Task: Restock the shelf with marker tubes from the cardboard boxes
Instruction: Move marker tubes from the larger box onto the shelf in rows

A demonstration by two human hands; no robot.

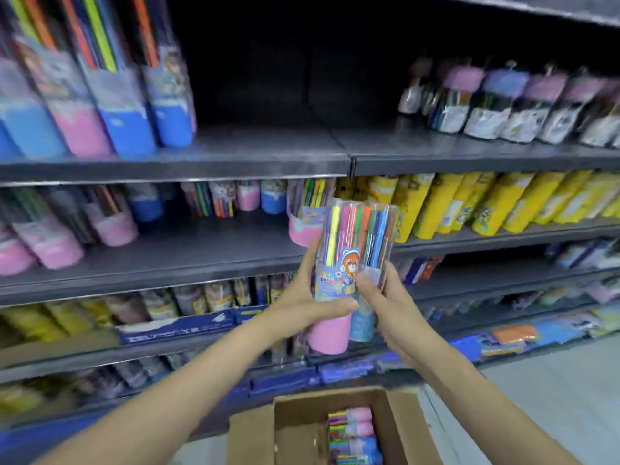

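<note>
Two marker tubes stand almost straight up in front of the shelf [174, 260], tops up and tipped a little to the right: the pink tube [339, 263] is in front, and the blue tube [364, 322] is just behind it. The left hand [310, 302] wraps its fingers and thumb round the pink tube, and the right hand [385, 303] curls round the blue one, with its thumb pressing the pink tube's label. Down below, the open box [295, 431] holds more tubes [354, 437] lying on their sides, some pink and some blue.
</note>
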